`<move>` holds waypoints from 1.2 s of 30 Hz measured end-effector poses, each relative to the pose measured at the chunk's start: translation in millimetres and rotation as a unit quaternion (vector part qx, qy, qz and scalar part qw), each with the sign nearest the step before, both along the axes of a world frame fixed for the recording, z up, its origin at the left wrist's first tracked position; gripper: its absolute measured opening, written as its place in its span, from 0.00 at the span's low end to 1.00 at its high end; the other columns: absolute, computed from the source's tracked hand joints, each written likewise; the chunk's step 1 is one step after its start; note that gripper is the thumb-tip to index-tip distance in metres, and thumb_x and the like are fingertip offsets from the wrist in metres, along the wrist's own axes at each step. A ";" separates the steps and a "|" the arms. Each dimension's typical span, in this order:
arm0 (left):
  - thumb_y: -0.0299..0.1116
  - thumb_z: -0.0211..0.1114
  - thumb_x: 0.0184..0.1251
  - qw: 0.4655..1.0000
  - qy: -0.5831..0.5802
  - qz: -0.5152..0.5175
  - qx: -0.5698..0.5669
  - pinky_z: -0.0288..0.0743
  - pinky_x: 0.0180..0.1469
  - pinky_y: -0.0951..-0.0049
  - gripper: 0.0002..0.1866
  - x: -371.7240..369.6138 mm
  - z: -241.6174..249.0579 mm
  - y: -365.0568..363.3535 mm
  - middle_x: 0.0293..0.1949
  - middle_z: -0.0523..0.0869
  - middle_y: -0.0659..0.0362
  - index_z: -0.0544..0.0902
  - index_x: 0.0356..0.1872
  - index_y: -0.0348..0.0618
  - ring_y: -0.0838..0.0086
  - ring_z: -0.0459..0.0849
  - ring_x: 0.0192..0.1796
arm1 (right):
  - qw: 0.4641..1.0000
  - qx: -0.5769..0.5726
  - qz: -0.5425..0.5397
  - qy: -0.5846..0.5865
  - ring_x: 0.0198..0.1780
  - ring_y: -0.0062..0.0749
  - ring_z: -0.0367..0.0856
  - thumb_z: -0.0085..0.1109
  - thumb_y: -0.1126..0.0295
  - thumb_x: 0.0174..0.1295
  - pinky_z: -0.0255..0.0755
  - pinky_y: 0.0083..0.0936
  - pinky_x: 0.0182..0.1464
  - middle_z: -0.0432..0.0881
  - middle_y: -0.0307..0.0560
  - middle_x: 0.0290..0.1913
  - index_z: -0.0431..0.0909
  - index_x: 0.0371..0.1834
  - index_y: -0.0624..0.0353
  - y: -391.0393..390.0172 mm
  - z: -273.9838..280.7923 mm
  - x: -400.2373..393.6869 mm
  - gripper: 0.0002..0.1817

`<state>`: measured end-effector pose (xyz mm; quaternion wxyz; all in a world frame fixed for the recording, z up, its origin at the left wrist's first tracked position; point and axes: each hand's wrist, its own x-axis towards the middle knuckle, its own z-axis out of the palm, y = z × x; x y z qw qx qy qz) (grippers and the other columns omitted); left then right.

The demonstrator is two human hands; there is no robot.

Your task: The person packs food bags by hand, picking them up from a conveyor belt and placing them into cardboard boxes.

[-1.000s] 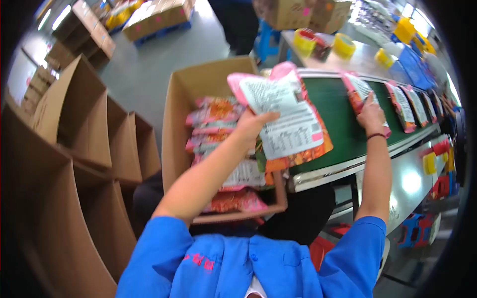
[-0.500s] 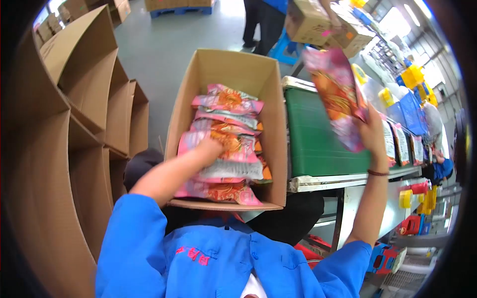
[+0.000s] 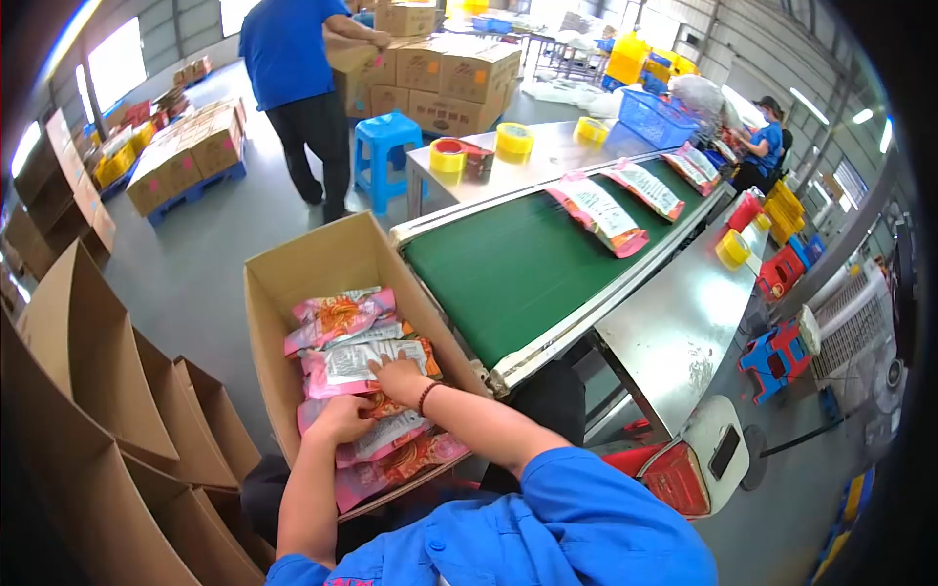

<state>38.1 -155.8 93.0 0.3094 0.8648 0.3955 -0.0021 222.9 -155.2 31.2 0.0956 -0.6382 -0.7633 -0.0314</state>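
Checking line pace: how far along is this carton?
Done: several packed pouches lie in the carton. In hand: right hand on one pouch there, left hand close by. Remaining, probably: at least three belt pouches on the green belt, and closing the open-topped carton.

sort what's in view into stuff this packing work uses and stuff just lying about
In the work:
- packets in the carton, under both hands
- open carton
- green belt
- packets on the belt

Apparently just lying about:
- blue stool
- black phone
- blue basket
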 end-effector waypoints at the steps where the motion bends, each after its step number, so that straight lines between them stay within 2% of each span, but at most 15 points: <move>1: 0.32 0.68 0.56 0.998 -0.029 0.019 -0.051 0.78 0.50 0.62 0.14 -2.7 5.7 -4.4 0.41 0.87 0.46 0.85 0.44 0.43 0.58 0.87 0.44 | 0.991 -0.120 0.058 0.001 0.50 0.51 0.82 0.58 0.65 0.58 0.75 0.42 0.52 0.83 0.59 0.45 0.77 0.54 0.58 7.1 13.3 6.1 0.20; 2: 0.33 0.70 0.55 0.984 -0.129 0.069 -0.103 0.79 0.41 0.67 0.11 -6.3 -8.7 -1.5 0.33 0.88 0.49 0.87 0.38 0.39 0.66 0.87 0.35 | 0.964 -0.240 0.113 0.006 0.53 0.49 0.81 0.63 0.65 0.55 0.74 0.42 0.54 0.83 0.60 0.47 0.78 0.53 0.59 11.2 26.7 11.3 0.21; 9: 0.33 0.69 0.60 0.943 -0.232 0.160 -0.175 0.67 0.22 0.74 0.12 12.4 13.2 -8.6 0.16 0.80 0.61 0.84 0.22 0.37 0.83 0.73 0.18 | 0.921 -0.297 0.195 0.162 0.58 0.49 0.78 0.60 0.60 0.62 0.71 0.37 0.60 0.79 0.60 0.57 0.68 0.68 0.56 -12.6 214.7 98.9 0.30; 13: 0.41 0.71 0.60 0.963 -0.210 0.146 -0.086 0.61 0.18 0.75 0.23 11.2 -4.5 -1.2 0.10 0.73 0.64 0.75 0.11 0.40 0.84 0.66 0.15 | 0.984 -0.176 0.031 0.028 0.64 0.52 0.72 0.57 0.50 0.63 0.66 0.39 0.65 0.72 0.59 0.65 0.67 0.68 0.55 14.0 279.2 203.1 0.33; 15: 0.42 0.71 0.60 0.972 -0.187 0.133 -0.056 0.59 0.18 0.75 0.24 19.4 20.5 -6.3 0.09 0.71 0.66 0.74 0.09 0.40 0.85 0.65 0.15 | 0.990 0.004 -0.114 0.078 0.71 0.60 0.60 0.53 0.45 0.64 0.57 0.49 0.70 0.64 0.59 0.71 0.64 0.70 0.54 5.8 322.2 231.2 0.36; 17: 0.42 0.71 0.60 0.967 -0.181 0.172 -0.054 0.57 0.17 0.74 0.26 24.5 19.8 -8.6 0.09 0.69 0.66 0.73 0.09 0.40 0.85 0.63 0.14 | 0.953 0.219 -0.188 0.091 0.74 0.66 0.49 0.51 0.44 0.65 0.48 0.60 0.71 0.56 0.60 0.74 0.57 0.73 0.53 8.4 313.8 269.4 0.38; 19: 0.41 0.71 0.61 0.961 -0.218 0.161 -0.053 0.56 0.17 0.75 0.26 30.2 19.3 -7.2 0.09 0.69 0.67 0.72 0.08 0.41 0.85 0.62 0.14 | 0.933 0.254 -0.239 0.085 0.74 0.67 0.51 0.43 0.35 0.64 0.48 0.64 0.70 0.55 0.62 0.74 0.53 0.76 0.52 -10.6 281.1 301.4 0.44; 21: 0.39 0.70 0.63 0.937 -0.302 0.167 -0.055 0.53 0.17 0.76 0.26 31.8 13.1 -6.4 0.09 0.68 0.68 0.70 0.07 0.42 0.86 0.60 0.14 | 0.930 -0.049 -0.357 0.070 0.76 0.65 0.45 0.41 0.28 0.60 0.44 0.64 0.71 0.47 0.58 0.78 0.45 0.78 0.49 -29.7 209.9 327.4 0.51; 25: 0.35 0.65 0.67 0.902 -0.321 0.252 -0.142 0.61 0.18 0.79 0.22 45.9 34.0 0.9 0.11 0.68 0.69 0.69 0.14 0.45 0.85 0.64 0.14 | 0.938 -0.067 -0.322 0.110 0.78 0.65 0.37 0.38 0.23 0.56 0.42 0.61 0.72 0.39 0.58 0.79 0.37 0.80 0.47 -43.7 179.1 316.7 0.56; 26: 0.36 0.63 0.69 0.901 -0.364 0.194 -0.130 0.64 0.18 0.78 0.19 56.9 48.5 4.7 0.14 0.69 0.68 0.69 0.17 0.45 0.83 0.69 0.16 | 0.951 -0.032 -0.295 0.091 0.77 0.68 0.36 0.39 0.23 0.56 0.42 0.63 0.72 0.39 0.60 0.79 0.37 0.80 0.48 -48.7 171.4 309.7 0.56; 29: 0.41 0.62 0.70 0.856 -0.423 0.231 -0.188 0.68 0.28 0.82 0.14 91.8 64.5 22.3 0.22 0.72 0.70 0.73 0.26 0.47 0.86 0.71 0.24 | 0.970 -0.002 -0.234 0.072 0.75 0.76 0.33 0.46 0.26 0.56 0.40 0.66 0.71 0.36 0.66 0.78 0.36 0.79 0.50 -63.4 164.0 280.0 0.58; 31: 0.43 0.61 0.71 0.810 -0.468 0.230 -0.267 0.76 0.37 0.80 0.13 123.2 78.0 30.9 0.33 0.78 0.66 0.79 0.40 0.44 0.80 0.82 0.37 | 0.977 -0.007 -0.207 0.054 0.75 0.76 0.32 0.47 0.26 0.55 0.40 0.67 0.71 0.33 0.66 0.78 0.36 0.79 0.49 -72.4 158.2 264.7 0.58; 32: 0.45 0.62 0.70 0.801 -0.464 0.221 -0.306 0.77 0.46 0.69 0.15 136.9 83.1 35.6 0.42 0.80 0.62 0.77 0.47 0.45 0.73 0.82 0.47 | 0.979 -0.017 -0.194 0.056 0.75 0.76 0.32 0.47 0.26 0.55 0.40 0.67 0.71 0.33 0.66 0.78 0.36 0.79 0.49 -77.8 160.9 256.4 0.58; 35: 0.48 0.64 0.68 0.764 -0.465 0.211 -0.395 0.76 0.50 0.66 0.23 184.9 92.8 47.2 0.51 0.76 0.57 0.74 0.54 0.43 0.69 0.79 0.53 | 0.988 -0.073 -0.136 0.023 0.74 0.81 0.37 0.49 0.26 0.54 0.42 0.66 0.71 0.36 0.69 0.77 0.38 0.79 0.48 -95.6 193.1 242.3 0.58; 36: 0.50 0.64 0.67 0.757 -0.453 0.233 -0.411 0.75 0.51 0.65 0.26 200.4 92.8 50.7 0.53 0.75 0.56 0.73 0.56 0.42 0.67 0.78 0.55 | 0.983 -0.147 -0.089 0.057 0.74 0.74 0.44 0.53 0.30 0.55 0.46 0.57 0.72 0.42 0.69 0.76 0.44 0.78 0.50 -94.9 214.5 249.5 0.55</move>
